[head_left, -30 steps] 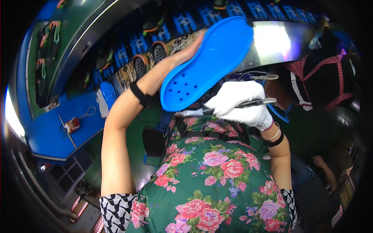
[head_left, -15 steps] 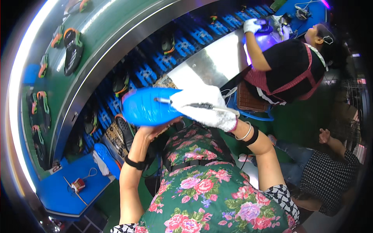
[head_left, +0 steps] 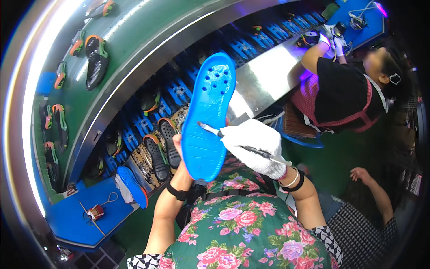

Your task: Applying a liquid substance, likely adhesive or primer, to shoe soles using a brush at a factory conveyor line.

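Observation:
A blue foot-shaped shoe sole (head_left: 207, 110), with several holes at one end and a glossy, wet-looking face, is held up in front of me. My left hand (head_left: 178, 152) is bare and grips it from below and behind; most of its fingers are hidden behind the sole. My right hand (head_left: 253, 145), in a white knitted glove, is closed round a thin brush (head_left: 210, 129). The brush tip rests on the middle of the sole's face, and its handle end sticks out past the glove near my wrist.
Black-and-orange clogs (head_left: 156, 157) stand on a speckled board (head_left: 142, 167) beyond my left arm. A blue side table (head_left: 71, 210) holds a small red box and another blue sole (head_left: 132, 186). A green conveyor (head_left: 121, 40) carries more footwear. One co-worker (head_left: 345, 87) works at right; another person (head_left: 358, 224) is behind.
The sole has swung from lying sideways to standing lengthwise, its holed end now away from me. My gloved hand has shifted right and nearer with the brush. The co-worker's arms have moved farther right.

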A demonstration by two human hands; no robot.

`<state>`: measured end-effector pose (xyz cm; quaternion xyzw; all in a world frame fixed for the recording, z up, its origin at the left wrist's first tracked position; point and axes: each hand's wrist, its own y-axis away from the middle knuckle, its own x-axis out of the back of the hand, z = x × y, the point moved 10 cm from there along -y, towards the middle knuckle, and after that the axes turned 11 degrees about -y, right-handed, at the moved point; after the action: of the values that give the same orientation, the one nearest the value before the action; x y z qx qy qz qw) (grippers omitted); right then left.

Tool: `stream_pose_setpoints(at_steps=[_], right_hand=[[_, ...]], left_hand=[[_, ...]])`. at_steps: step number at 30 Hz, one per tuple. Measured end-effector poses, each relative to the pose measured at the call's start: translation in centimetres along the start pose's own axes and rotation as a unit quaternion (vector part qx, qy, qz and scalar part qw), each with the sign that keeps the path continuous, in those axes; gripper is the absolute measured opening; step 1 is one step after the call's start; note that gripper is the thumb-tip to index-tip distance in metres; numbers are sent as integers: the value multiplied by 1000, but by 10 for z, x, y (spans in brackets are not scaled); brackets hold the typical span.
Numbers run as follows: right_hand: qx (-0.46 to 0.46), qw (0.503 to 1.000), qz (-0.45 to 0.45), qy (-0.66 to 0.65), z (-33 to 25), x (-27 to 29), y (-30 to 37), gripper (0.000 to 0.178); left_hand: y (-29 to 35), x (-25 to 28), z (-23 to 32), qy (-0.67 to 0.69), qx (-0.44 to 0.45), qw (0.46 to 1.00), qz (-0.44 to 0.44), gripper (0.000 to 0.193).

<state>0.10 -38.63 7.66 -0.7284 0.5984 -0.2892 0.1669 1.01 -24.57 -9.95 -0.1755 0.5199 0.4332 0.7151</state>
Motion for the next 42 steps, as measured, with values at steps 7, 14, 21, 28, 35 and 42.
stream_pose_setpoints(at_steps=[7, 14, 21, 28, 35, 42], right_hand=[[-17, 1000, -4, 6, 11, 0, 6, 27], [38, 995, 16, 93, -5, 2, -33, 33], [85, 981, -7, 176, -9, -17, -37, 34], [-28, 996, 71, -56, 17, -8, -22, 21], [36, 998, -48, 30, 2, -39, -10, 39], [48, 998, -22, 32, -4, -34, -19, 36]], left_hand=[[-14, -8, -9, -39, -6, 999, -15, 122], [4, 34, -29, -36, 0, 998, 58, 110], [11, 52, -37, -45, 7, 999, -16, 100], [14, 63, -34, 95, -17, 995, -20, 96], [12, 41, -29, 106, -44, 992, -45, 101], [9, 45, -2, -99, -97, 984, 112, 109]])
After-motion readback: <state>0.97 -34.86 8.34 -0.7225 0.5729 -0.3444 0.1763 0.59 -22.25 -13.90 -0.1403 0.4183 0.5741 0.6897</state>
